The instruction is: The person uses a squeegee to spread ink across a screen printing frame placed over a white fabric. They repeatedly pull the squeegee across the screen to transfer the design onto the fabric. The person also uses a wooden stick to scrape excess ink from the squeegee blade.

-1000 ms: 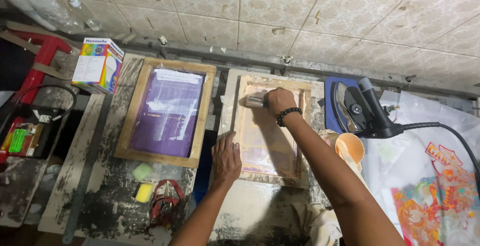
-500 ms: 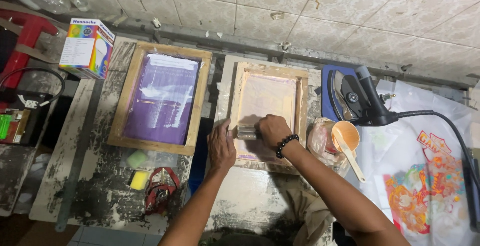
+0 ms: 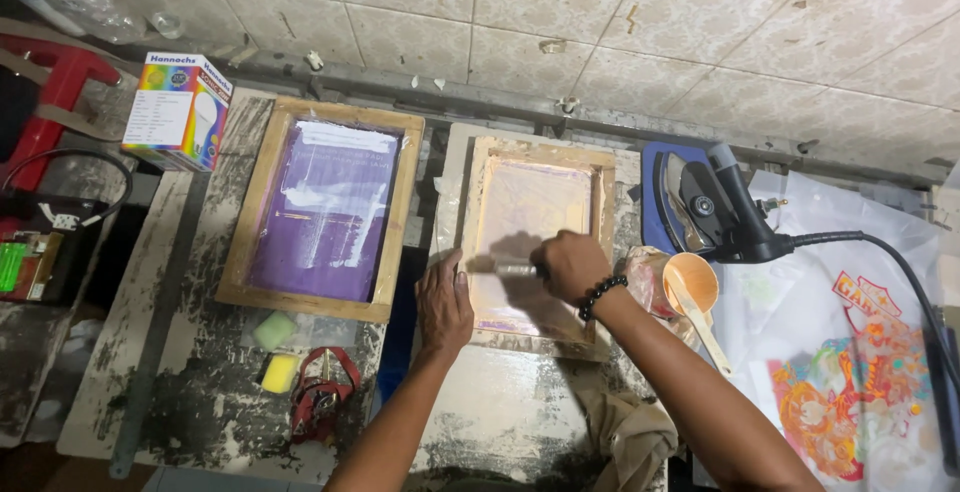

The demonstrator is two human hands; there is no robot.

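A wooden screen-printing frame [image 3: 537,157] with a pale pinkish mesh lies flat on the worn table. My right hand [image 3: 570,265], with a black bead bracelet on its wrist, grips a squeegee [image 3: 513,269] held across the lower part of the mesh. My left hand [image 3: 443,302] presses flat on the frame's lower left corner, fingers together. A second wooden frame [image 3: 322,209] with purple mesh lies to the left, untouched.
An orange cup with a stick [image 3: 691,285] stands right of the frame. Behind it a black iron [image 3: 712,204] rests on a blue pad. A printed white fabric [image 3: 845,372] lies far right. Sponges [image 3: 274,349], a red tool [image 3: 322,399] and a colourful box [image 3: 177,110] sit left.
My right hand first pulled the squeegee down from the top of the mesh to its lower part; it now sits slightly higher. My left hand stays on the frame's edge.
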